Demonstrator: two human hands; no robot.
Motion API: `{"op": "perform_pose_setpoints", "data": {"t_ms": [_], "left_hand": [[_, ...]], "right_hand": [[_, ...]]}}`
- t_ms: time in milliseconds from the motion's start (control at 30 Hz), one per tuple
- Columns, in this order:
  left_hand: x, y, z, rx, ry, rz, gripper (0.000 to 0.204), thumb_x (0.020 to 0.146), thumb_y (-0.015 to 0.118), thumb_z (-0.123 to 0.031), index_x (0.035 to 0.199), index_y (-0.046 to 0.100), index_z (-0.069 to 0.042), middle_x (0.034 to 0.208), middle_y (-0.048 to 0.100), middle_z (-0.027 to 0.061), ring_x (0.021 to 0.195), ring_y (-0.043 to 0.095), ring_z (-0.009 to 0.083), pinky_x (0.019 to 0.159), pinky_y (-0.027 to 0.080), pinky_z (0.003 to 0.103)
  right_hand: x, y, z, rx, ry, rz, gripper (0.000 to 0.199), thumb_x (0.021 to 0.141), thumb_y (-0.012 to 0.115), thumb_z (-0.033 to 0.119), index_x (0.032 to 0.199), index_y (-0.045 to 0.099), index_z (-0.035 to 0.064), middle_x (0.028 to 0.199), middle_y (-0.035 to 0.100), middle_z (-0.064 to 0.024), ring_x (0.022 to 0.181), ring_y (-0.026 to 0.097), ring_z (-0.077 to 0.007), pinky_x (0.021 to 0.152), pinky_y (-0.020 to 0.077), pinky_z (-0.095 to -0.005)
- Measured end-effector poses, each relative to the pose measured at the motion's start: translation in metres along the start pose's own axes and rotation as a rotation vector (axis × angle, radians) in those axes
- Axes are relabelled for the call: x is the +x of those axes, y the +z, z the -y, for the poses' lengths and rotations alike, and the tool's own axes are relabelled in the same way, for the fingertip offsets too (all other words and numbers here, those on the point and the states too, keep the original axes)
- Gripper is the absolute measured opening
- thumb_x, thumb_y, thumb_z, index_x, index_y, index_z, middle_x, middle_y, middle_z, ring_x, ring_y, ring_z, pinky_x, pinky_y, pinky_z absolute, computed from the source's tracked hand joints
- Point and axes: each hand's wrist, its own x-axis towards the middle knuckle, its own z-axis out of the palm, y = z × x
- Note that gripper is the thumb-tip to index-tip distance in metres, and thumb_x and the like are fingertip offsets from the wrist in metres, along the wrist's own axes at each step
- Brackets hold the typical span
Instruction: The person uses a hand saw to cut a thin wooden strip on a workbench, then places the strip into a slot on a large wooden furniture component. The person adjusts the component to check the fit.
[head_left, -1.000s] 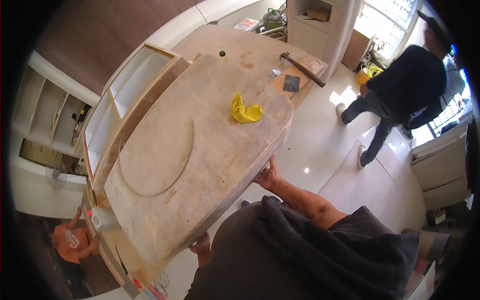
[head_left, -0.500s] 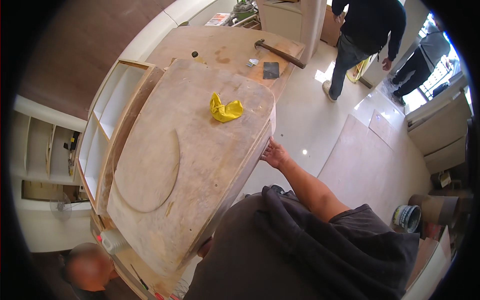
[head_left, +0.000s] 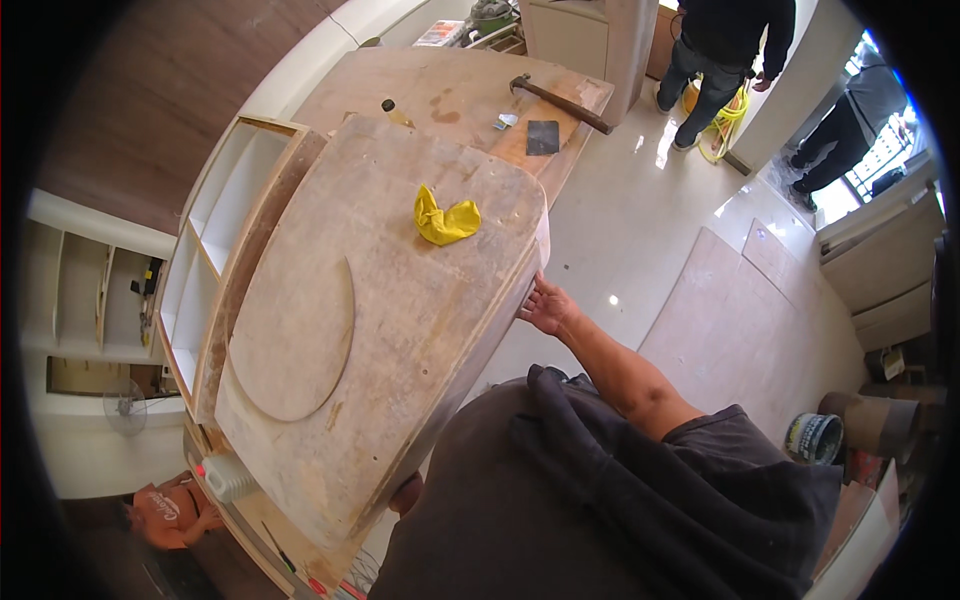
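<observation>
A large wooden box-like piece [head_left: 390, 300] with rounded corners and a worn, pale top lies in front of me. My right hand [head_left: 546, 306] touches its near side toward the far right corner, fingers apart against the side. Of my left hand [head_left: 406, 494], only a small part shows by the near lower side, between the wood and my dark shirt; its fingers are hidden. On the top lie a crumpled yellow cloth-like piece [head_left: 446, 218] and a thin round wooden disc [head_left: 295, 345].
Beyond, a wooden surface [head_left: 440, 80] bears a hammer [head_left: 560, 103], a dark square sheet [head_left: 543, 138] and a bottle [head_left: 396, 113]. White shelving [head_left: 225, 205] stands left, a white jug [head_left: 229, 478] lower left. Other people are at far right and lower left. A bucket [head_left: 814, 438] stands right.
The person in dark clothes has walked farther away, uncovering a yellow hose. The person at lower left has shifted, now showing an orange shirt. My right hand stays against the wooden side.
</observation>
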Motion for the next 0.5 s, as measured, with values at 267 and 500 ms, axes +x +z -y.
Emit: {"op": "perform_pose_setpoints", "data": {"t_ms": [267, 500], "left_hand": [[-0.009, -0.018, 0.002, 0.68, 0.134, 0.0, 0.06, 0.103, 0.04, -0.053, 0.149, 0.051, -0.017, 0.156, 0.047, 0.0103, 0.148, 0.04, 0.0306, 0.119, 0.036, 0.052], [-0.009, -0.025, 0.003, 0.739, 0.155, 0.027, 0.062, 0.102, 0.042, -0.054, 0.149, 0.051, -0.016, 0.156, 0.048, 0.0125, 0.148, 0.04, 0.0327, 0.119, 0.035, 0.051]], "right_hand": [[-0.004, 0.008, 0.003, 0.018, 0.03, -0.033, 0.065, 0.099, 0.065, 0.043, 0.15, 0.042, 0.0103, 0.148, 0.052, -0.0126, 0.139, 0.047, -0.0331, 0.116, 0.0326, -0.0614], [0.002, 0.002, 0.001, 0.009, 0.014, -0.014, 0.073, 0.09, 0.077, 0.046, 0.144, 0.048, 0.0067, 0.141, 0.056, -0.0132, 0.133, 0.052, -0.036, 0.115, 0.0358, -0.0617]]}}
